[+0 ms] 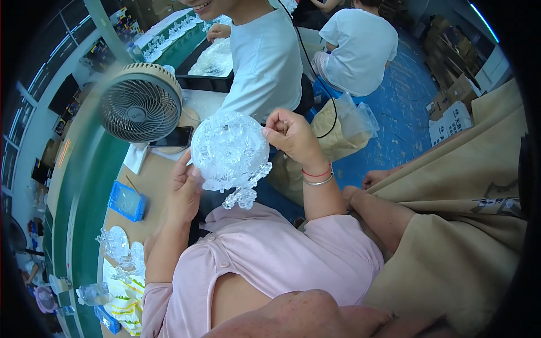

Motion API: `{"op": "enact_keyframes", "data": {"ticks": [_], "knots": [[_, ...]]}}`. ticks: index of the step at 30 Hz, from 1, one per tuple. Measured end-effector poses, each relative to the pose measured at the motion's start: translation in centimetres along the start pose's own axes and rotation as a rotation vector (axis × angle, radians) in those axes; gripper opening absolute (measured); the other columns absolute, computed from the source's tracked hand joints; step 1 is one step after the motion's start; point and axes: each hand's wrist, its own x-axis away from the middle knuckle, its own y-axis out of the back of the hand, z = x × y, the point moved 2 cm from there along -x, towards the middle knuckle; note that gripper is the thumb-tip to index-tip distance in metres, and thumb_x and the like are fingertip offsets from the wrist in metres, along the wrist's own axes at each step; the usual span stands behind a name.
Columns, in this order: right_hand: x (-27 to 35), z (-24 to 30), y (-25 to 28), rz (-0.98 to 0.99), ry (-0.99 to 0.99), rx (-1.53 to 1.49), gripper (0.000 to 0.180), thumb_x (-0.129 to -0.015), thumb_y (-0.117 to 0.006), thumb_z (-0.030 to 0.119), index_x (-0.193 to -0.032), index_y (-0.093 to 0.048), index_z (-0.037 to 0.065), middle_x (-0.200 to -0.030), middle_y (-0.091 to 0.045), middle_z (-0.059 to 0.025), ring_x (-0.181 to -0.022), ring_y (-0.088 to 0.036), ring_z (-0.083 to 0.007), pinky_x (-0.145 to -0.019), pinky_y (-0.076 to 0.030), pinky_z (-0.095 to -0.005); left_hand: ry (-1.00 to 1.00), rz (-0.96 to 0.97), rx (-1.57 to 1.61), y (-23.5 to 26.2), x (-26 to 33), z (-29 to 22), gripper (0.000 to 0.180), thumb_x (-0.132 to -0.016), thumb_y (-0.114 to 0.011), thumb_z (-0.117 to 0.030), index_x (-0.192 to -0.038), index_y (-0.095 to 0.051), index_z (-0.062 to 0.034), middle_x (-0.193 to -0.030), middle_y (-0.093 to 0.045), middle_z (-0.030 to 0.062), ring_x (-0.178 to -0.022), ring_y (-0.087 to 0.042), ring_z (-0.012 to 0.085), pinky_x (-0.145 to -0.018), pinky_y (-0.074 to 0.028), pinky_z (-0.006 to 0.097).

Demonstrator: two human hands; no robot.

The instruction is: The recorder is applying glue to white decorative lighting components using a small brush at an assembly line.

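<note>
In front of my chest I hold up a round, clear plastic disc (230, 147) with raised, crystal-like shapes across its face. A knobbly clear branch (246, 194) hangs off its lower right edge. My left hand (187, 183) grips the disc's lower left rim, thumb in front and fingers partly hidden behind. My right hand (292, 138) is closed in a pinch at the right rim, with thumb and fingertips against the edge. Whether a smaller part sits between those fingertips cannot be made out.
A beige desk fan (140, 104) and a dark phone (174, 138) stand on the worktable at left. Nearer lie a blue tray (127, 201) and more clear pieces (115, 242). A green conveyor belt (84, 197) runs alongside. A co-worker (265, 62) sits just ahead.
</note>
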Motion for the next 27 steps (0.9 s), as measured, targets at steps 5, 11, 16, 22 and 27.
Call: {"op": "enact_keyframes", "data": {"ticks": [5,11,16,22,27], "knots": [[-0.6,0.3,0.2,-0.016,0.021,0.018,0.012,-0.084,-0.06,0.009,-0.077,-0.054,0.002,-0.062,-0.048,0.0062,-0.052,-0.037,0.0006,-0.046,-0.028,-0.0166,0.039,0.051,-0.084,0.3,-0.1,0.3,0.044,-0.091,-0.047,-0.006,-0.134,-0.036,-0.0055,-0.114,-0.057,0.0056,-0.096,-0.055,0.0106,-0.077,-0.044,0.024],[-1.8,-0.2,0.8,0.063,0.006,0.138,0.017,-0.085,-0.062,0.013,-0.072,-0.054,0.003,-0.058,-0.045,0.0078,-0.051,-0.035,0.0003,-0.045,-0.027,-0.0173,0.146,0.05,-0.18,0.0,0.0,0.9,0.043,-0.091,-0.049,-0.008,-0.133,-0.039,-0.0062,-0.112,-0.058,0.0031,-0.093,-0.054,0.0073,-0.072,-0.043,0.022],[-2.9,-1.6,2.9,-0.14,-0.034,0.133,0.022,-0.086,-0.06,0.02,-0.071,-0.057,0.004,-0.056,-0.055,0.0001,-0.047,-0.04,-0.0019,-0.044,-0.032,-0.0175,0.204,0.12,-0.078,-0.9,-0.1,1.1,0.042,-0.09,-0.05,-0.008,-0.131,-0.041,-0.0056,-0.115,-0.057,0.0046,-0.098,-0.055,0.0107,-0.081,-0.047,0.026],[-0.5,-2.5,4.7,-0.363,0.226,0.75,0.011,-0.083,-0.059,0.01,-0.082,-0.063,0.0,-0.078,-0.065,-0.0045,-0.056,-0.049,-0.0057,-0.05,-0.037,-0.0219,0.197,0.155,-0.057,-0.7,-0.3,0.4,0.043,-0.089,-0.052,-0.009,-0.13,-0.042,-0.0035,-0.116,-0.057,0.0059,-0.098,-0.057,0.0115,-0.079,-0.048,0.026],[1.2,0.2,3.3,-0.189,0.183,0.633,0.014,-0.083,-0.061,0.013,-0.086,-0.066,0.0,-0.092,-0.067,-0.0076,-0.061,-0.053,-0.0071,-0.053,-0.039,-0.0215,0.233,0.149,-0.13,0.3,-0.7,0.1,0.042,-0.089,-0.052,-0.009,-0.13,-0.042,-0.0037,-0.11,-0.06,0.0057,-0.092,-0.059,0.0103,-0.072,-0.049,0.022]]}}
